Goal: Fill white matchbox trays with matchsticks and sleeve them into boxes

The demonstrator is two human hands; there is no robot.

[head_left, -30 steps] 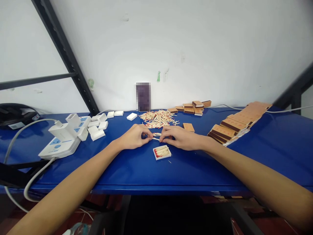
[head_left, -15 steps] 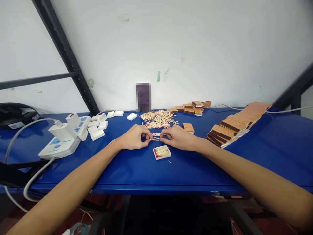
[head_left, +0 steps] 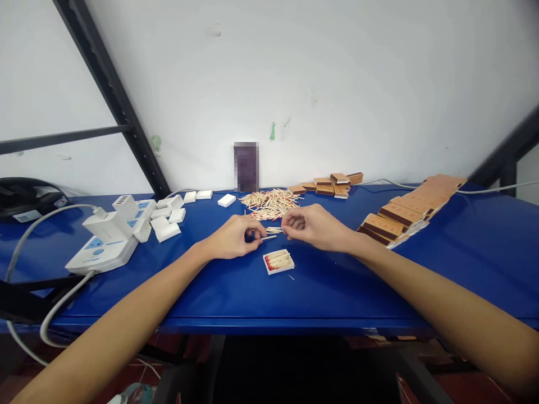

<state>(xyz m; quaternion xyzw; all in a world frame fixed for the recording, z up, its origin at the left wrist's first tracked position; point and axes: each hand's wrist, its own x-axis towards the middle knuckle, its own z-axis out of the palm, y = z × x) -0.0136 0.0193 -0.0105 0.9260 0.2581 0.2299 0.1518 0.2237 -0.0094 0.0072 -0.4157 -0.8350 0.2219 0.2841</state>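
My left hand [head_left: 236,237] pinches a matchstick [head_left: 268,238] between thumb and fingers; the stick points right, out of the fingertips. My right hand [head_left: 314,227] is closed in a pinch just across from it, and whatever its fingertips hold, if anything, is too small to make out. Between the hands lie a few loose matches [head_left: 274,230]. In front of them sits a white matchbox tray [head_left: 278,271], partly filled with red-tipped matches whose heads face left. Behind the hands spreads a large heap of matches [head_left: 272,202].
White empty trays [head_left: 167,231] and a power strip [head_left: 105,261] with chargers stand at left. Brown matchboxes [head_left: 324,189] lie at the back, and a row of matchbox sleeves [head_left: 404,213] at right. A blurred dark rectangle [head_left: 246,168] leans on the wall.
My right hand has moved up and right, away from my left fingertips, and now covers the brown matchbox behind it. My left hand has barely moved.
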